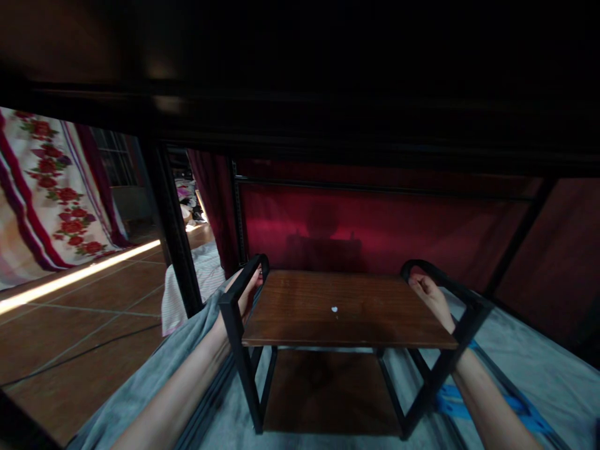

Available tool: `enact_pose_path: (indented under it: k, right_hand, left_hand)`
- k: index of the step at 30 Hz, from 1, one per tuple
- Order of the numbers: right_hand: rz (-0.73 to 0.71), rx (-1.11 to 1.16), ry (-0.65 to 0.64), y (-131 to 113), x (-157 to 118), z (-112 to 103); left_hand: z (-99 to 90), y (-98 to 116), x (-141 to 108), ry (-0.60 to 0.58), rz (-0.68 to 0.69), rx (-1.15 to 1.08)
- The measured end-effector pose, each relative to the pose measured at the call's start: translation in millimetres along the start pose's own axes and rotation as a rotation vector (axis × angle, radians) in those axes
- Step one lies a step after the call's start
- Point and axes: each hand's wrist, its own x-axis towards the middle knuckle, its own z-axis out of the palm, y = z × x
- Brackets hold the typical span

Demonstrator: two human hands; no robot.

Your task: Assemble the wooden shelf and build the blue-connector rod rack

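Note:
A small two-tier shelf (300,312) with brown wood-grain boards and a black metal frame stands on the grey-blue bedding in front of me. My left hand (248,294) reaches past the outside of its left side frame, fingers curled at the far upright and partly hidden by the bar. On the other side, my right hand (431,297) has its fingers closed at the far end of the right side frame, below the curved top bar. A small pale mark (334,309) shows on the upper board. The lower board (328,390) lies in shadow.
A dark bunk frame (300,119) hangs low overhead, with a post (175,237) at left. Dark red curtain (398,225) covers the back. Blue plastic pieces (452,403) lie on the bedding (529,340) at right. Beyond the bed are tiled floor (107,319) and a floral curtain (65,194).

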Motion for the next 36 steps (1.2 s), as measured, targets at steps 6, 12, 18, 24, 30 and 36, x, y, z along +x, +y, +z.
enact_pose_path:
  k: [6, 12, 18, 24, 30, 36]
  right_hand:
    - [0.030, 0.019, 0.008, -2, -2, 0]
    - [0.079, -0.029, 0.061, 4, 1, -3]
    - [0.037, -0.043, 0.052, 1, -1, -2]
    - [0.017, -0.036, 0.067, -13, -7, 2]
    - [0.073, 0.099, 0.065, -28, -12, 11]
    - [0.026, 0.196, 0.041, -35, -16, 19]
  left_hand:
    - [-14.8, -19, 15, -0.129, 0.027, 0.040]
    - [-15.4, -26, 21, -0.125, 0.027, 0.048]
    - [-14.7, -7, 13, -0.085, 0.161, 0.256]
    - [-8.6, 6, 5, -0.077, 0.169, 0.310]
    - [5.7, 24, 1, -0.018, -0.055, 0.278]
    - [13.5, 33, 6, 0.024, -0.186, 0.267]
